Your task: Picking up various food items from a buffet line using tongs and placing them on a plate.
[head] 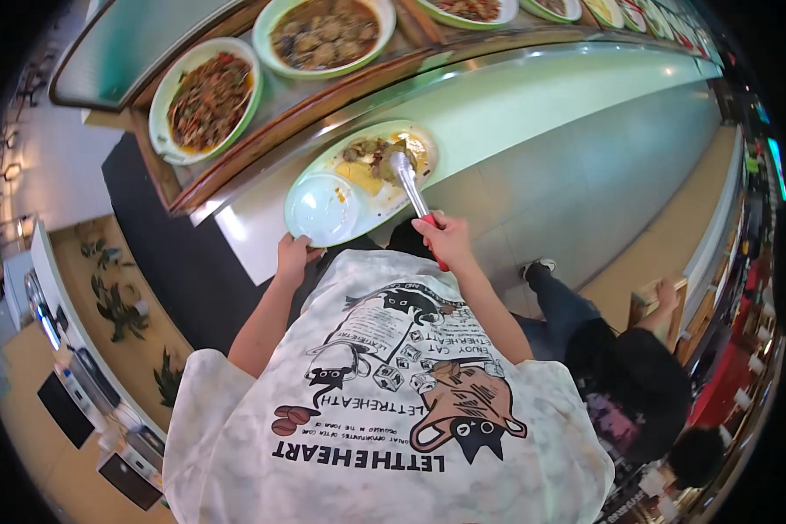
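Note:
An oval pale plate [373, 226] with a green rim sits over the counter ledge, and my left hand [295, 255] grips its near left edge. Its round left hollow [321, 209] holds only a few orange scraps. Brown pieces of food [361, 149], a yellow piece [360, 175] and oily sauce lie in the other part. My right hand [447, 237] is closed around the red handle of metal serving tongs [411, 180]. The tongs' head reaches the food on the plate; whether it pinches a piece is hard to tell.
Beyond the plate, a wooden-edged counter holds a bowl of shredded red-brown food [211, 105], a bowl of stew [324, 33] and several more dishes. A person in dark clothes [602, 367] stands at my right. Monitors [65, 409] and potted plants [114, 304] are at left.

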Action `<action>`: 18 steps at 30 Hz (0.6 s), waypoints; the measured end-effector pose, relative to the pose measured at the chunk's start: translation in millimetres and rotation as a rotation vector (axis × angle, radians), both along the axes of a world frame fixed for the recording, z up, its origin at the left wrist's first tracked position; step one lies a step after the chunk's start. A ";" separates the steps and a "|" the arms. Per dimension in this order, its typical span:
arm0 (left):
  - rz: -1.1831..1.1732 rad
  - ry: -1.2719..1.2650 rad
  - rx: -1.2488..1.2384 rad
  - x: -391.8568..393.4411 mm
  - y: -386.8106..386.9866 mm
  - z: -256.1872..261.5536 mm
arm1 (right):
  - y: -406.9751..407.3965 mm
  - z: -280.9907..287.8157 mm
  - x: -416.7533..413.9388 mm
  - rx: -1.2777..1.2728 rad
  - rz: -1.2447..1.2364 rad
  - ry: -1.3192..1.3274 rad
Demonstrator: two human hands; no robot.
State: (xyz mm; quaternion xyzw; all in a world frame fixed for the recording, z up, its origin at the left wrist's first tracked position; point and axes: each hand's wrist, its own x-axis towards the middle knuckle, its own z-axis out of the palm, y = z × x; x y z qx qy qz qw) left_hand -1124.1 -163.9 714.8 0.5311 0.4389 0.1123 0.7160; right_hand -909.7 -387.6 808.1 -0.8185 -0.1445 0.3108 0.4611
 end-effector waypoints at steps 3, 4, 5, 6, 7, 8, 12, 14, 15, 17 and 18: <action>-0.058 0.029 0.002 58.1 -41.9 56.6 | -36.0 21.3 47.7 0.084 -0.037 0.031; -0.039 -0.043 0.019 67.1 -47.6 52.6 | -43.5 21.4 57.2 0.121 -0.034 0.054; -0.045 -0.052 0.042 76.4 -55.5 52.6 | -51.5 22.1 67.4 0.158 -0.028 0.073; -0.021 -0.068 0.062 87.0 -61.6 52.1 | -57.6 19.2 78.8 0.151 -0.040 0.082; 0.003 -0.086 0.082 97.1 -67.3 49.1 | -62.5 16.5 88.3 0.176 -0.043 0.067; 0.017 -0.124 0.030 103.1 -73.0 35.2 | -72.1 21.1 97.3 0.180 -0.065 0.111; -0.080 -0.066 0.167 153.5 -106.5 45.6 | -101.0 18.2 146.4 0.221 -0.111 0.171; -0.044 -0.027 0.054 178.1 -122.6 48.3 | -114.2 21.8 165.3 0.231 -0.130 0.203; -0.047 -0.026 0.057 184.1 -128.6 51.7 | -119.5 24.8 171.5 0.235 -0.133 0.204; -0.309 0.033 0.301 199.5 -138.3 57.9 | -127.9 28.2 184.7 0.267 -0.151 0.206; -0.317 0.034 0.303 212.1 -143.3 60.1 | -132.4 29.2 192.5 0.270 -0.160 0.207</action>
